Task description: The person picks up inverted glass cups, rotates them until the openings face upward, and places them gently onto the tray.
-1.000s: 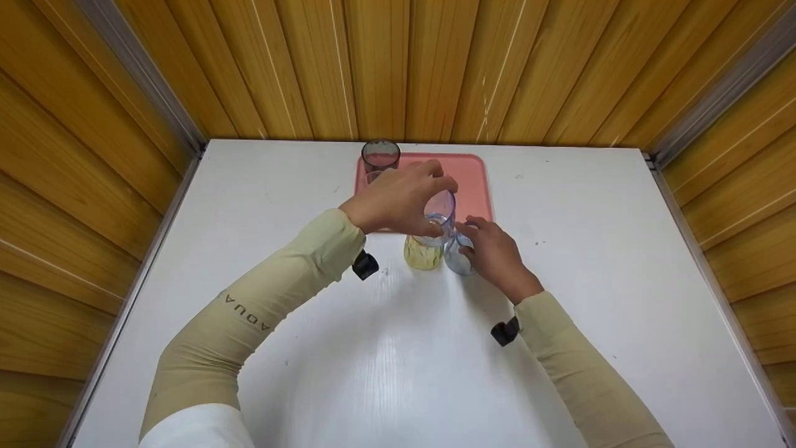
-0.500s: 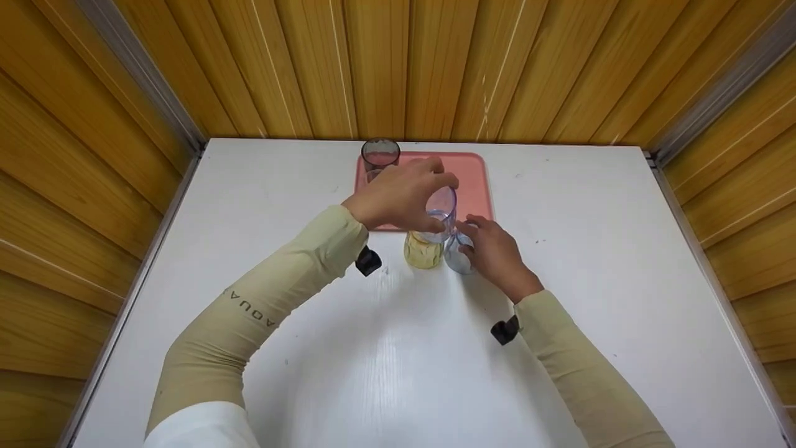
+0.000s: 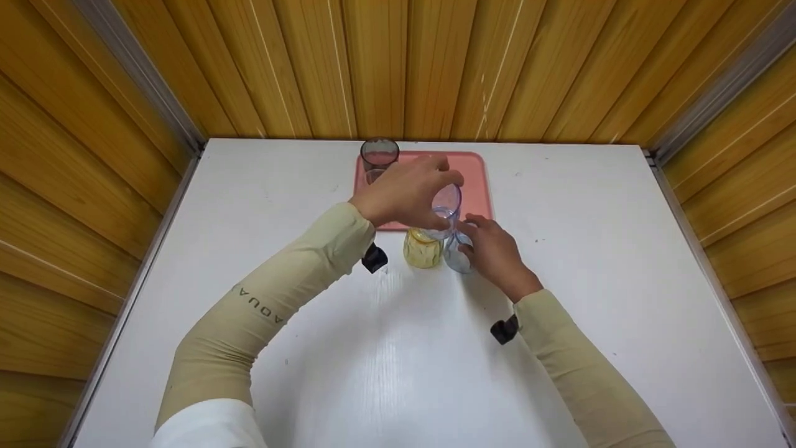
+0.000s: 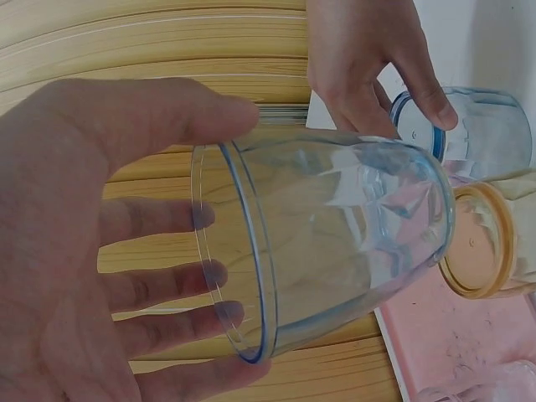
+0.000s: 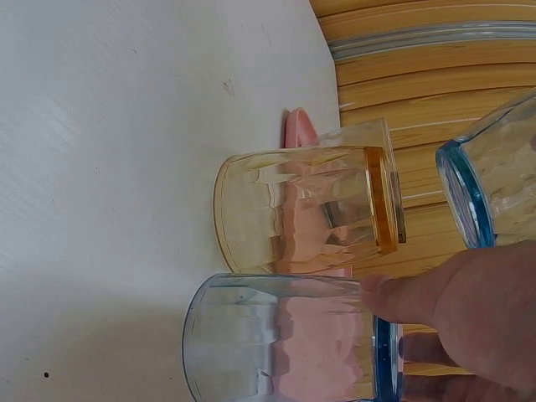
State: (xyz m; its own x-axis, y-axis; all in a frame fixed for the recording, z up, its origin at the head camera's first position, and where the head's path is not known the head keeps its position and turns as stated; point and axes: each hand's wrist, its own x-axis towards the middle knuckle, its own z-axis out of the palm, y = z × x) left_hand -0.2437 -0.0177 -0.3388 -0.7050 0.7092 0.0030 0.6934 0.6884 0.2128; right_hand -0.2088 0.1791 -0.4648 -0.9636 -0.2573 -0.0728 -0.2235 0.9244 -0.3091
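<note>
My left hand (image 3: pixel 407 190) grips a clear, blue-tinted drinking glass (image 4: pixel 335 243) by its rim, thumb on one side and fingers spread round the other. That glass is held above the table, its thick base toward the two glasses below. My right hand (image 3: pixel 494 255) holds a second blue-tinted glass (image 5: pixel 276 335), which stands upside down on the table, with thumb and fingers at its thick blue base. Beside it an upside-down yellow glass (image 3: pixel 423 250) stands untouched, its amber base (image 4: pixel 477 243) near the held glass in the left wrist view.
Behind the hands lies a pink tray (image 3: pixel 477 186) on the white table (image 3: pixel 591 236). A dark grey glass (image 3: pixel 379 155) stands at its back left corner, with a clear glass (image 3: pixel 374 177) in front, partly hidden by the left hand. Wood-patterned walls (image 3: pixel 435 68) enclose the table.
My left hand has shifted slightly to the right with its glass, uncovering more of the yellow glass. The right hand stays on the standing blue glass.
</note>
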